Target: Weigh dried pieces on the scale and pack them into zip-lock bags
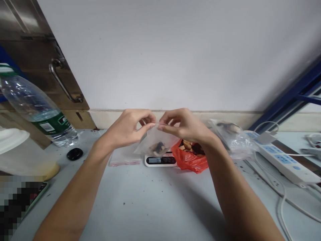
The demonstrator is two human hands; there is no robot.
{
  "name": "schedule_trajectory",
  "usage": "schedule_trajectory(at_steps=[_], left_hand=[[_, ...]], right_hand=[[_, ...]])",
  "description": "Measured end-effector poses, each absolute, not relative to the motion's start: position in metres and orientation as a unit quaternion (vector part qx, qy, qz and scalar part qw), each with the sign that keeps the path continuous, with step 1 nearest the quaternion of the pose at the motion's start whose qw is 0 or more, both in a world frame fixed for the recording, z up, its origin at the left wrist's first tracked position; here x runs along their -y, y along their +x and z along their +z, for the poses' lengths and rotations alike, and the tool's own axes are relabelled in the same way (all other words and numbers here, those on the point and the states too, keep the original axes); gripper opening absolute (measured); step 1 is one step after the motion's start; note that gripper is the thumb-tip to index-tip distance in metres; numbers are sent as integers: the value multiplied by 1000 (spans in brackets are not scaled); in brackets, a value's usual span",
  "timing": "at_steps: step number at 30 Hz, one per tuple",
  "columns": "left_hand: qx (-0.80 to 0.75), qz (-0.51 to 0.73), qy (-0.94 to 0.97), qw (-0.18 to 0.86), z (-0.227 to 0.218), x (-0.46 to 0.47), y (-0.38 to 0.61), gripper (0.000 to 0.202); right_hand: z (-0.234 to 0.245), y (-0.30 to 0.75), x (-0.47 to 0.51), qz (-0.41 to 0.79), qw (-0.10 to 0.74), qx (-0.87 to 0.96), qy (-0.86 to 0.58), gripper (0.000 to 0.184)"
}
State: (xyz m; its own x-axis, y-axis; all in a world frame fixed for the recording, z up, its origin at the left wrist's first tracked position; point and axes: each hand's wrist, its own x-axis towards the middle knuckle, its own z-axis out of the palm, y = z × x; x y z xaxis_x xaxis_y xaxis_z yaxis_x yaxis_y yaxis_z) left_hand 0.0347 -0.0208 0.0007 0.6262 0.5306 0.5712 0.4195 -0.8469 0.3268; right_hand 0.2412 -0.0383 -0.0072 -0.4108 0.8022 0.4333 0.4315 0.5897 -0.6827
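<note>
Translucent bag (157, 136), dark pieces (158, 147) inside, is hanging over the scale (160, 161); left hand (132, 126) and right hand (185, 125) are pinching its top. They are seemingly sealing it, next calling for even pressure.

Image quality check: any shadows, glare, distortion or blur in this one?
Head view throughout: soft shadow on table below red bag; glints on clear bag at right; water bottle leaning, likely wide-angle stretch; held bag slightly blurred; lower-left corner pixelated.
</note>
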Motion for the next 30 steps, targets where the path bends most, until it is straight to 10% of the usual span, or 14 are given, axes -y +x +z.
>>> schedule_trajectory(at_steps=[30], left_hand=[[-325,338,883,21,17,15,0,15]], right_hand=[[-8,268,32,172,330,826,-424,19]])
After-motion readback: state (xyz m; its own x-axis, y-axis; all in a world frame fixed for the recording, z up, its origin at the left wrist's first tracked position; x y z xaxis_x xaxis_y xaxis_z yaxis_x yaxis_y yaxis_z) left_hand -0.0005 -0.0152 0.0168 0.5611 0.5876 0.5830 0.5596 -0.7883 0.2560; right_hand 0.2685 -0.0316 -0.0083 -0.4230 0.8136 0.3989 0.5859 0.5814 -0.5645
